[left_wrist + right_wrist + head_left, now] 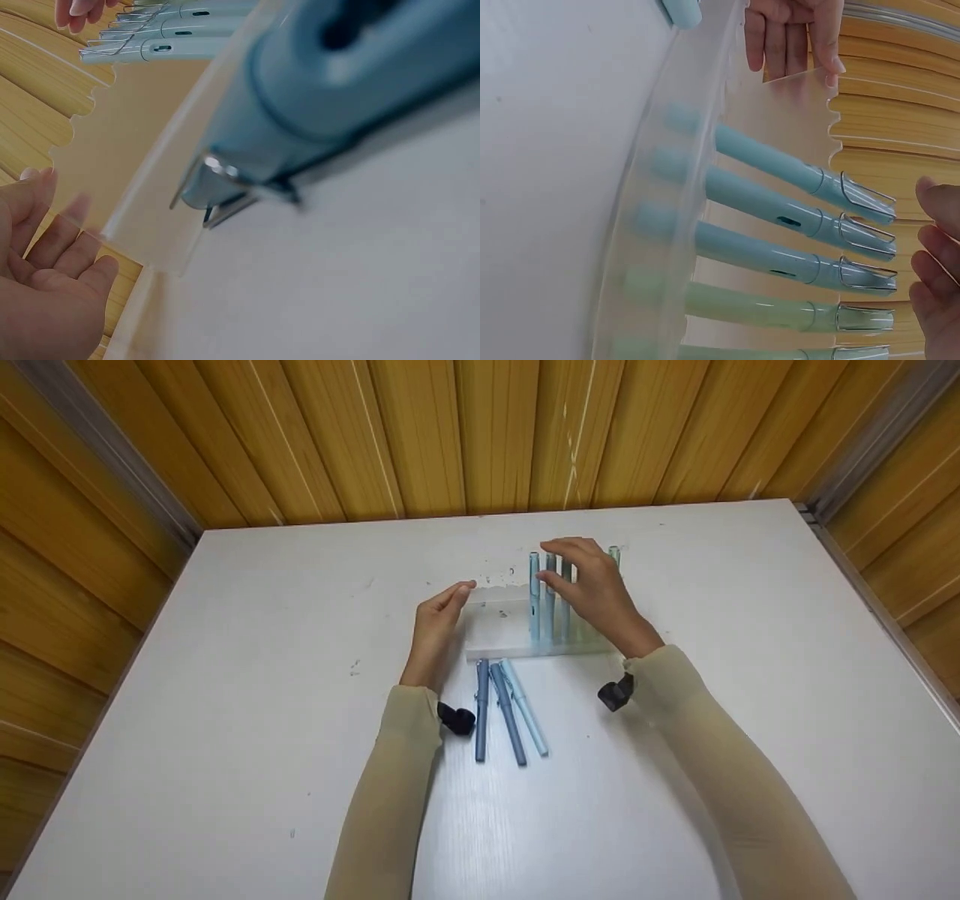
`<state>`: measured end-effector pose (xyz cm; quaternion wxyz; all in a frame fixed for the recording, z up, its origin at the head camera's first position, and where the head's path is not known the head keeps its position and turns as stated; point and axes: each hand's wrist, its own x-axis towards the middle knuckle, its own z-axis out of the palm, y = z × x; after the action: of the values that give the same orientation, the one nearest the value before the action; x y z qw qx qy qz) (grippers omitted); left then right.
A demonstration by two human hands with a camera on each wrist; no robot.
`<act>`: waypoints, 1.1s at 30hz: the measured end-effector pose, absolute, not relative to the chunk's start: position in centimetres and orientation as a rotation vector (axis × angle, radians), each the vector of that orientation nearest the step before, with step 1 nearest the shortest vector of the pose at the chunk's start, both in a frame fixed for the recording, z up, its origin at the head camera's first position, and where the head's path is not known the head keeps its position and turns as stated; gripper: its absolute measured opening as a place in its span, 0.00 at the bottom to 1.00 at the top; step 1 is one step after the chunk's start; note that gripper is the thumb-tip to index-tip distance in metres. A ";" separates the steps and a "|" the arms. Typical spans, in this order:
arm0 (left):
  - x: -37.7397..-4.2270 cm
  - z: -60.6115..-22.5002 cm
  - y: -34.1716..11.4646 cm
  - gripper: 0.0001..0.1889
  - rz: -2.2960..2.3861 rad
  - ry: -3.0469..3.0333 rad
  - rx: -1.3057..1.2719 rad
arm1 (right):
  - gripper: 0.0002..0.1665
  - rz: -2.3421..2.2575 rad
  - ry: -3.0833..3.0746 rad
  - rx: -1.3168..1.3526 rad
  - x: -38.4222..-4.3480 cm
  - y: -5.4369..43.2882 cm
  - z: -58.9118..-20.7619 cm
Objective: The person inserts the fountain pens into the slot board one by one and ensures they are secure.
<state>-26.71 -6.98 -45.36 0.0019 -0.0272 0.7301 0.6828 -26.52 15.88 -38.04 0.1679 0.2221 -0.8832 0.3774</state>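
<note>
A clear plastic pen stand (491, 652) with a scalloped back panel holds several upright pens, blue ones (534, 577) at the left and green ones (750, 306) beside them. My left hand (437, 619) pinches the left edge of the stand's panel; some fingertips show through the plastic in the left wrist view. Over the pens' capped tops hovers my right hand (596, 585), thumb and fingers parted with nothing between them. The right wrist view shows a gap between these fingers (934, 259) and the pen clips.
In front of the stand, two dark blue pens (481, 712) and a light blue pen (529, 712) lie on the white table (262, 660). Yellow wood-look panels (495, 435) rise behind the table's far edge. Small marks dot the tabletop.
</note>
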 end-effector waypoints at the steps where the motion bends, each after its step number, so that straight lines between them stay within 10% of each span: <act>1: -26.7 -45.3 -7.0 0.21 2.136 2.295 -0.087 | 0.24 1.097 -2.514 0.632 -26.3 15.9 -38.0; 33: -26.7 -45.4 -6.9 0.22 2.118 2.301 -0.109 | 0.25 1.517 -3.118 0.602 -22.0 13.3 -42.5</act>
<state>-26.75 -6.89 -45.36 0.0060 -0.0350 0.7353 0.6768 -22.03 13.32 -42.50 -0.1878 0.1680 -0.8702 0.4233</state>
